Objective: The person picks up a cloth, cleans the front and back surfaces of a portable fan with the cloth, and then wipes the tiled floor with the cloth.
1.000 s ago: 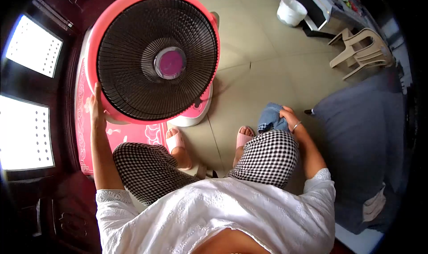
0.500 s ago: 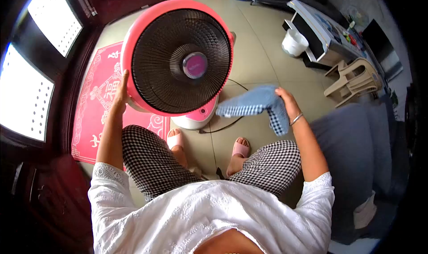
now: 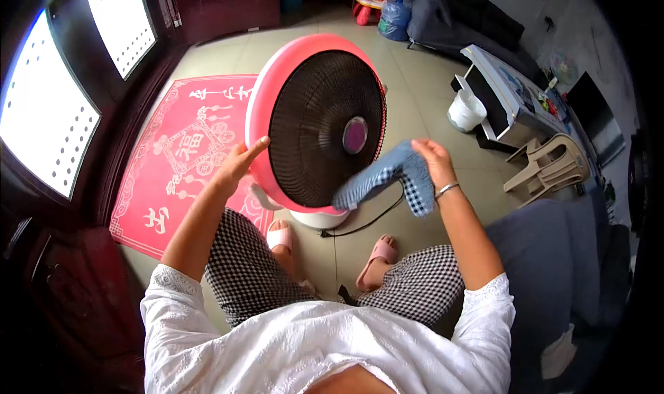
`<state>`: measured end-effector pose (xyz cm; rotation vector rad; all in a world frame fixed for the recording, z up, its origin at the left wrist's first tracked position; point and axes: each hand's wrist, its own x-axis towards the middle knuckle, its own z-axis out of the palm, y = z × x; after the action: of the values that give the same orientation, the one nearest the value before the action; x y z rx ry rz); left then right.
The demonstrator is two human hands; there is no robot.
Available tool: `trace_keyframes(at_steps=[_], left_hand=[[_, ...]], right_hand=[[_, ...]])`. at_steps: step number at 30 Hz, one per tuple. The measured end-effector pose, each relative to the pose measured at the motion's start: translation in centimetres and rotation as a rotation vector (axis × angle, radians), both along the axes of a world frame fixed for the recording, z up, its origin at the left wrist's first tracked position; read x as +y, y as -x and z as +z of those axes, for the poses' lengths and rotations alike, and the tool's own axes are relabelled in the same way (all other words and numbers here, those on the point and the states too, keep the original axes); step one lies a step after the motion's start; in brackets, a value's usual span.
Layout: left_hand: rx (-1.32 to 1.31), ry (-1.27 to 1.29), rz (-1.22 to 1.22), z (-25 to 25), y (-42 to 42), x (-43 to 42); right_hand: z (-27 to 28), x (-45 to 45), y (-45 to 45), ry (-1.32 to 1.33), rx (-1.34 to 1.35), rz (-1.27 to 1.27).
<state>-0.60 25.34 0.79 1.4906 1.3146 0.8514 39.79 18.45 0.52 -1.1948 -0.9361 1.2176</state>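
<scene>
A pink round electric fan heater (image 3: 311, 117) with a dark wire grille and a purple centre cap stands on the floor before me, its head turned to the right. My left hand (image 3: 240, 164) grips the rim at its left side, thumb toward the front; the other fingers are partly hidden behind it. My right hand (image 3: 436, 164) pinches a blue cloth (image 3: 387, 174) with a blue-and-white checked side. The cloth hangs bent, its free end over the lower right of the grille. Whether it touches the wires I cannot tell. A white base (image 3: 319, 220) shows below the head.
A black cord with a plug (image 3: 366, 224) lies by the base. On the left is a red patterned mat (image 3: 187, 152). To the right stand a white bin (image 3: 467, 110), a low table (image 3: 498, 89), a beige plastic chair (image 3: 550, 169) and a grey-covered sofa (image 3: 546, 255).
The heater's head has turned to the right and sits lower and further right in view. My left hand has moved right with it. The cloth now overlaps the lower right of the grille.
</scene>
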Motion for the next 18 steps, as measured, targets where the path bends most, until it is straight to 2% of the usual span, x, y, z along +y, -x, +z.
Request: trace_keyframes(at_steps=[1, 2, 3, 4, 5, 8, 10, 13, 16, 18], left_hand=[[-0.004, -0.006, 0.007, 1.0, -0.5, 0.0], [-0.095, -0.111, 0.119, 1.9, -0.8, 0.1], [-0.185, -0.212, 0.23, 2.4, -1.0, 0.4], [-0.29, -0.276, 0.188, 2.4, -1.1, 1.7], [-0.268, -0.3, 0.219, 2.5, -1.4, 2.8], [-0.168, -0.32, 0.294, 0.5, -1.5, 6.5], [-0.087, -0.312, 0.331, 0.5, -1.6, 6.8], [-0.376, -0.005, 0.146, 2.0, -1.2, 5.3], [-0.455, -0.1, 0.148, 0.9, -0.9, 4.9], [-0.447, -0.064, 0.155, 1.7, -1.0, 3.7]], right_hand=[[2.1, 0.0, 0.9, -0.153, 0.019, -0.088], [4.0, -0.1, 1.9, -0.304, 0.039, -0.176], [5.6, -0.1, 2.9, -0.303, 0.036, -0.17], [7.2, 0.2, 3.9, -0.461, 0.022, -0.193], [8.5, 0.6, 4.9, -0.621, 0.01, -0.215], [10.1, 1.7, 7.8, -0.666, 0.004, -0.167], [7.6, 3.3, 7.9, -0.57, 0.004, -0.106], [-0.2, 5.8, 6.3, -0.342, -0.069, -0.071], [-7.7, 5.6, 5.8, -0.027, 0.017, -0.043], [-11.9, 5.8, 5.2, 0.112, 0.017, 0.036]])
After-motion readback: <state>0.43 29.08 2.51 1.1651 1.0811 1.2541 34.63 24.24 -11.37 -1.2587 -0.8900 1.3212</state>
